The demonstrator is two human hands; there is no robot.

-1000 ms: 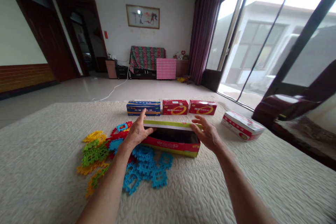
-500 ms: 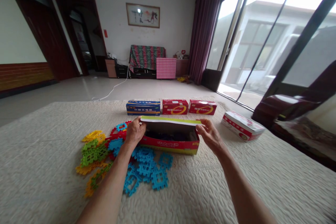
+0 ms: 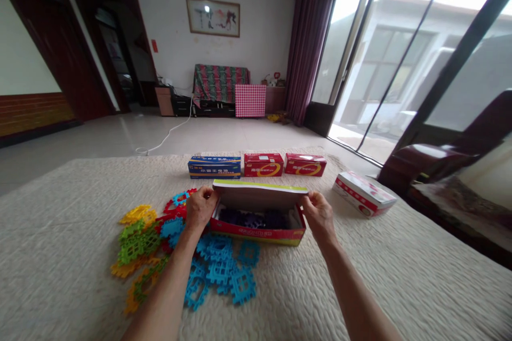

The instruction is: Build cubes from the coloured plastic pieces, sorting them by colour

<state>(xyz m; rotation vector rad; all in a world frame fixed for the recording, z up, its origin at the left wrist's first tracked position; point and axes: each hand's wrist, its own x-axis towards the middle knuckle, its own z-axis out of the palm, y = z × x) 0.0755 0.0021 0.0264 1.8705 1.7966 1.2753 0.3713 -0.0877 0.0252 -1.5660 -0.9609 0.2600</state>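
Note:
A red and yellow-green box (image 3: pixel 256 235) lies before me with its lid (image 3: pixel 260 188) raised, and dark pieces (image 3: pixel 254 219) show inside. My left hand (image 3: pixel 201 206) pinches the lid's left corner. At the right corner, my right hand (image 3: pixel 319 214) has its fingers closed on the same lid. Blue toy pieces (image 3: pixel 220 266) lie in front of the box and partly beside my left forearm. Green pieces (image 3: pixel 138 242), yellow pieces (image 3: pixel 138 215) and red ones (image 3: pixel 170 208) are heaped farther left.
Behind the box stand a blue box (image 3: pixel 215 168) and two red boxes (image 3: pixel 264 165), (image 3: pixel 305 165). A white and red box (image 3: pixel 364 193) rests at the right. All lie on a cream quilted cover (image 3: pixel 80 197).
The lid has tilted farther up and back, so more of the dark contents shows. Both hands still hold its corners. The camera view has shifted slightly.

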